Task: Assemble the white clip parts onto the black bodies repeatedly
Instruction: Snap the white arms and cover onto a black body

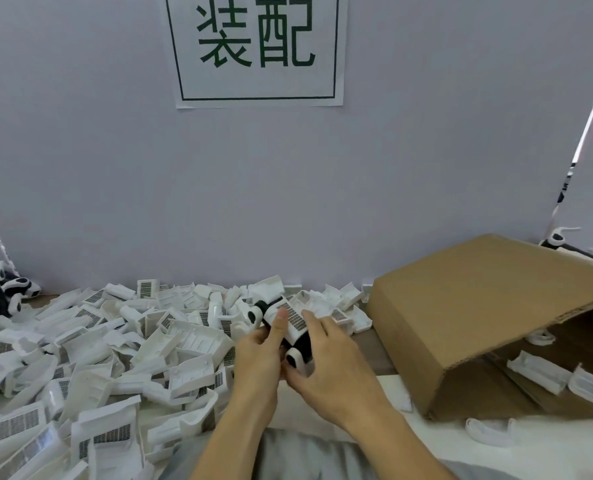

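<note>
Both hands hold one black body (305, 344) with a white clip part (290, 318) sitting on its top, just above the table's middle. My left hand (262, 355) grips it from the left, thumb laid along the white part beside its grey mesh patch. My right hand (329, 365) wraps it from the right, fingers curled under a white-ringed round end. A second round end sticks out at the far left of the piece. A big heap of loose white clip parts (91, 358) covers the table to the left.
A tipped cardboard box (468, 306) lies open at the right with white parts (537, 374) spilling from its mouth. Black-and-white assembled units (2, 289) sit at the far left by the wall. More of them (558, 242) rest behind the box. A paper sign (257, 46) hangs on the wall.
</note>
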